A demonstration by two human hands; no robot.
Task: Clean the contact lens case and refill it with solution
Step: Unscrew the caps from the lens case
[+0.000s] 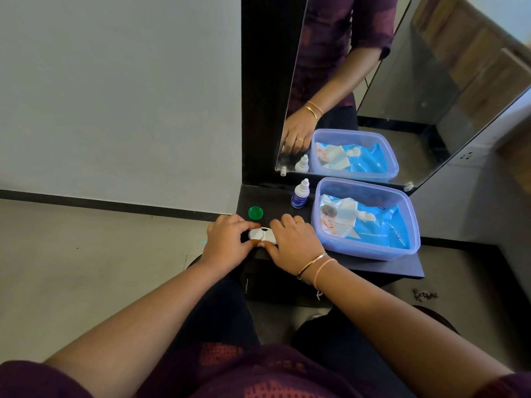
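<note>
The case (262,236) lies on the front edge of the dark shelf (275,202), held between both hands. The left hand (227,239) has its fingers curled and pinches the left end, where a round white cap is seen. The right hand (296,242) has its fingers bent over the right end and grips it against the shelf; this end is hidden, so I cannot tell if that well is open.

A green cap (255,213) lies apart on the shelf, just behind the left hand. In my judgement the step in hand is the opening of the case: one cap is already off, and the white one is probably being turned now.

The next move calls for a firm hold by the right hand while the left twists the white cap off and puts it beside the green one. After this comes the cleaning, with a wipe from the pack (370,222) in the tub (373,251) at the right. The bottle (300,193) stands near the mirror, with its cap on, for the refill.
</note>
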